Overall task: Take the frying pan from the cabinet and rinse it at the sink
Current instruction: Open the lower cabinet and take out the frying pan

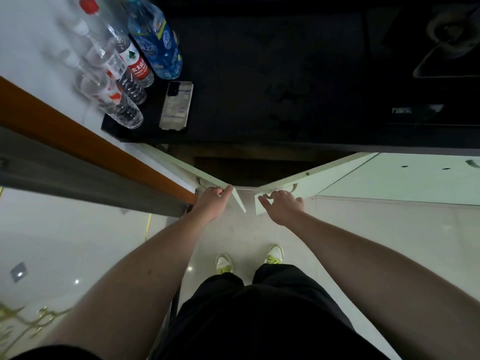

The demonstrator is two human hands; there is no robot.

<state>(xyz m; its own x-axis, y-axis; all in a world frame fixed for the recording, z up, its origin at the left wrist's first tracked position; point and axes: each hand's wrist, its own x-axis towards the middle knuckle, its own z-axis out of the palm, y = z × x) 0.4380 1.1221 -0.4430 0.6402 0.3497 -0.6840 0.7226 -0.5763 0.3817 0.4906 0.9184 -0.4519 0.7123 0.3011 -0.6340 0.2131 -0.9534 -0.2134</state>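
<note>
dark counter (259,74); both hands grip the half-open cabinet doors: left hand (210,201), right hand (283,206).

The two pale cabinet doors, left door (207,175) and right door (311,178), stand swung outward, leaving a dark gap (249,167) between them at 12 o'clock. At 10 o'clock an orange-edged panel (104,149) crowds the left door. Bare floor (249,229) lies open at 6 o'clock.

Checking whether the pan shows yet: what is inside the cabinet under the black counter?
Between the left door and right door, each gripped by a hand (left hand, right hand), the cabinet shows only dark interior. No pan is discernible; the counter covers most of it.
</note>
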